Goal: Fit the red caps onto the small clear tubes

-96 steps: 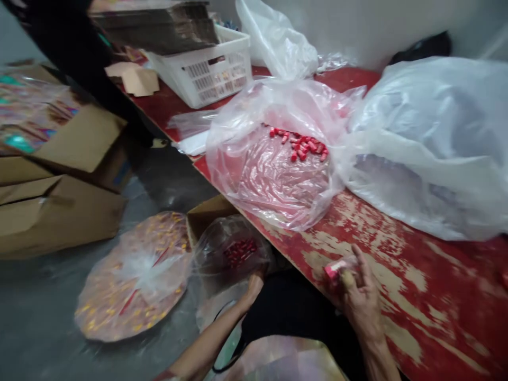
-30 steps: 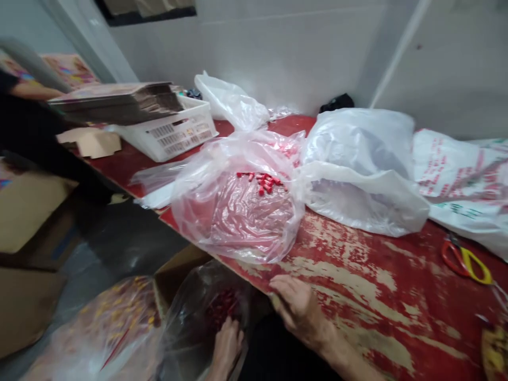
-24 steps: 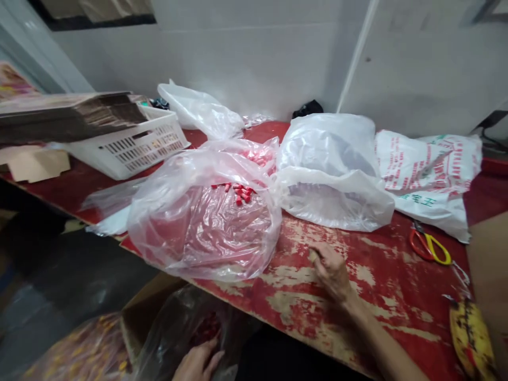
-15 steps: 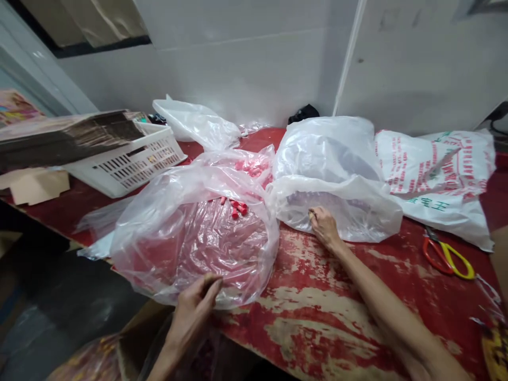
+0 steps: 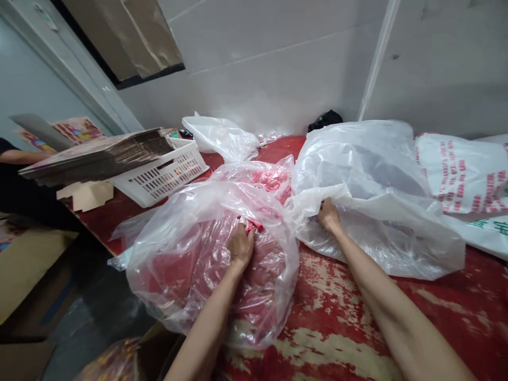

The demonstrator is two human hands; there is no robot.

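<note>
A large clear plastic bag (image 5: 186, 264) lies open on the worn red table (image 5: 341, 338). My left hand (image 5: 240, 246) is deep inside it, fingers curled over a small heap of red tube-shaped pieces (image 5: 255, 226). To the right lies a big white translucent bag (image 5: 377, 211). My right hand (image 5: 328, 214) is closed on the folded edge of that bag at its left side. Both forearms stretch out from the bottom of the view.
A second clear bag with pink pieces (image 5: 270, 177) sits behind. A white slotted basket (image 5: 166, 172) under a stack of flat cardboard sheets (image 5: 95, 153) stands at the back left. A printed white sack (image 5: 460, 174) is at the right. Another person's arm (image 5: 16, 156) shows far left.
My left hand came up from the bag under the table edge and went into the clear bag to the red pieces. My right hand moved forward and gripped the white bag's edge.
</note>
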